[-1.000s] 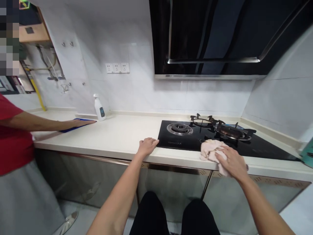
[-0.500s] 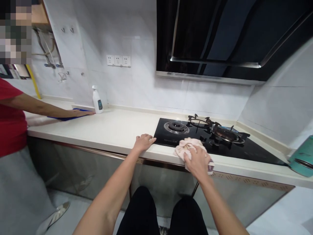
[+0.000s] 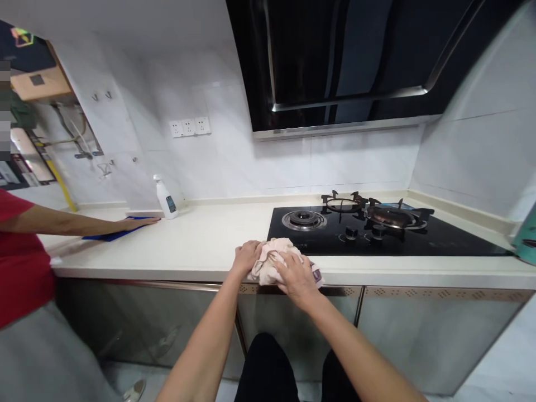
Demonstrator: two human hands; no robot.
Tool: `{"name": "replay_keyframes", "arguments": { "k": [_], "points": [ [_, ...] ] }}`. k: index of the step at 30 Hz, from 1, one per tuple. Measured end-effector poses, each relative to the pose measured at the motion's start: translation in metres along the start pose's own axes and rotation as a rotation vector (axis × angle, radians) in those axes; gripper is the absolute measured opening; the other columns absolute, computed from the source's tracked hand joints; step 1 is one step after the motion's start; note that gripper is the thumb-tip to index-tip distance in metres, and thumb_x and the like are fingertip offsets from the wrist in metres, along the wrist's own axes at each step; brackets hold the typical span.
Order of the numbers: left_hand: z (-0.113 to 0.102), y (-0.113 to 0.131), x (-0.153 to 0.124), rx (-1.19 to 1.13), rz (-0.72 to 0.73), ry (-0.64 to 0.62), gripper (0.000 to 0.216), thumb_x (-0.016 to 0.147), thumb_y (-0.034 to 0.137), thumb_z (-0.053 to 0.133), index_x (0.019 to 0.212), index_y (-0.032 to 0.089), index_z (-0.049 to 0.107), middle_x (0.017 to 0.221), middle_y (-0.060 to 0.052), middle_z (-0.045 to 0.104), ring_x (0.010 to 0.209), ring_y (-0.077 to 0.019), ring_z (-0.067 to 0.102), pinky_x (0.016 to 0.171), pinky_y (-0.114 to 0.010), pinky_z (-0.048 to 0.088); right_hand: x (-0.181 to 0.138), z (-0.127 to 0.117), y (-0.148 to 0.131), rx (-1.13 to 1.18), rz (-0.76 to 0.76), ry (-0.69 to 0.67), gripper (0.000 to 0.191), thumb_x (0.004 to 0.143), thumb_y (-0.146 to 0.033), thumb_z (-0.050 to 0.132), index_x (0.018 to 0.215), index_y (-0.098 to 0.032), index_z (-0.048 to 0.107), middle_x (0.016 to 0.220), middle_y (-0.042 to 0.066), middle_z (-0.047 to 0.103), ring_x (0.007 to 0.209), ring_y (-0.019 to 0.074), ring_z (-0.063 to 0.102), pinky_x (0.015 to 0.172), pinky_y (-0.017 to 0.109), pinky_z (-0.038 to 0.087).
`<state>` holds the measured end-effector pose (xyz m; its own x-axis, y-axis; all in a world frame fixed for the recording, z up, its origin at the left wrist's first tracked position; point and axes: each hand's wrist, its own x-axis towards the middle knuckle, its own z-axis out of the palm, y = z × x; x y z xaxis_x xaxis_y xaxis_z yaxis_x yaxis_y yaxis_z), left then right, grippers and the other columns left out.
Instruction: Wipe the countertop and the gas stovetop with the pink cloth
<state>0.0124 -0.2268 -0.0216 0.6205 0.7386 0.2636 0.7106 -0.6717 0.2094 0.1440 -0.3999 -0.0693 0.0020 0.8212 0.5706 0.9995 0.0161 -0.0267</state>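
A crumpled pale pink cloth [image 3: 271, 260] lies on the front edge of the white countertop [image 3: 201, 240], by the front left corner of the black gas stove [image 3: 326, 240]. My right hand [image 3: 298, 273] is closed over the cloth and presses it down; a darker patterned corner sticks out to the right. Beside the cloth's left edge, my left hand [image 3: 247, 257] rests on the counter with its fingers laid out. Its fingertips meet the cloth and are partly hidden there.
Pot supports [image 3: 393, 216] stand on the stove's right side. A white spray bottle [image 3: 166, 198] stands by the wall. At left, another person's hand [image 3: 140, 222] lies on a blue cloth [image 3: 111, 234]. The range hood [image 3: 343, 67] hangs overhead, and a teal container [image 3: 528, 237] sits at far right.
My right hand has slid the cloth leftward along the counter's front edge, up to my left hand. My left hand stays at nearly the same spot. The view has shifted slightly.
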Motion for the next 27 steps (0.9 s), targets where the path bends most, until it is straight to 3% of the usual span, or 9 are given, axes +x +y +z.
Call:
{"name": "replay_keyframes", "arguments": {
  "k": [7,13,17,19,21,24,27],
  "points": [
    [-0.001,0.004,-0.002,-0.04,0.014,-0.001,0.048,0.107,0.051,0.033,0.124,0.029,0.072,0.14,-0.006,0.069,0.135,-0.0269,0.058,0.113,-0.047,0.041,-0.056,-0.027,0.079,-0.04,0.076,0.038,0.055,0.087,-0.028,0.071,0.14,-0.03,0.058,0.155,0.012,0.052,0.137,0.0332,0.046,0.108,0.05,0.034],
    [0.002,0.008,-0.003,-0.093,-0.012,0.02,0.041,0.103,0.051,0.044,0.124,0.027,0.072,0.144,-0.006,0.067,0.139,-0.0281,0.054,0.119,-0.049,0.034,-0.119,-0.065,0.174,-0.093,0.273,0.062,0.049,0.086,-0.04,0.064,0.133,-0.026,0.062,0.15,0.014,0.054,0.138,0.0342,0.047,0.107,0.052,0.039],
    [0.0,0.011,-0.005,-0.133,-0.021,0.024,0.039,0.102,0.05,0.048,0.122,0.027,0.073,0.145,-0.005,0.066,0.139,-0.0282,0.053,0.12,-0.049,0.033,-0.134,-0.085,0.207,-0.128,0.434,0.071,0.046,0.085,-0.046,0.056,0.123,-0.025,0.067,0.141,0.016,0.059,0.126,0.0382,0.053,0.096,0.055,0.046],
    [-0.001,0.013,-0.007,-0.148,-0.022,0.027,0.039,0.102,0.049,0.048,0.121,0.026,0.073,0.144,-0.006,0.066,0.14,-0.0282,0.052,0.12,-0.049,0.032,-0.126,-0.086,0.201,-0.143,0.499,0.075,0.049,0.087,-0.05,0.052,0.122,-0.021,0.068,0.136,0.019,0.06,0.122,0.0404,0.054,0.093,0.058,0.046],
    [0.0,0.014,-0.007,-0.157,-0.024,0.031,0.039,0.102,0.049,0.048,0.122,0.026,0.072,0.144,-0.007,0.066,0.141,-0.0286,0.052,0.12,-0.05,0.031,-0.11,-0.077,0.177,-0.153,0.537,0.079,0.053,0.09,-0.053,0.049,0.125,-0.017,0.067,0.136,0.022,0.058,0.122,0.0424,0.051,0.095,0.062,0.044],
    [0.001,0.015,-0.007,-0.155,-0.025,0.033,0.039,0.102,0.049,0.047,0.122,0.025,0.072,0.144,-0.008,0.066,0.141,-0.0292,0.051,0.12,-0.051,0.031,-0.077,-0.054,0.122,-0.133,0.512,0.067,0.052,0.094,-0.053,0.049,0.134,-0.022,0.063,0.146,0.02,0.051,0.13,0.043,0.044,0.1,0.066,0.038],
    [0.003,0.014,-0.007,-0.134,-0.019,0.036,0.039,0.102,0.048,0.047,0.123,0.026,0.072,0.144,-0.008,0.066,0.141,-0.0292,0.052,0.12,-0.051,0.031,-0.043,-0.034,0.064,-0.064,0.395,0.026,0.05,0.095,-0.055,0.055,0.134,-0.026,0.063,0.149,0.017,0.05,0.131,0.0403,0.043,0.104,0.065,0.034]
  ]
}}
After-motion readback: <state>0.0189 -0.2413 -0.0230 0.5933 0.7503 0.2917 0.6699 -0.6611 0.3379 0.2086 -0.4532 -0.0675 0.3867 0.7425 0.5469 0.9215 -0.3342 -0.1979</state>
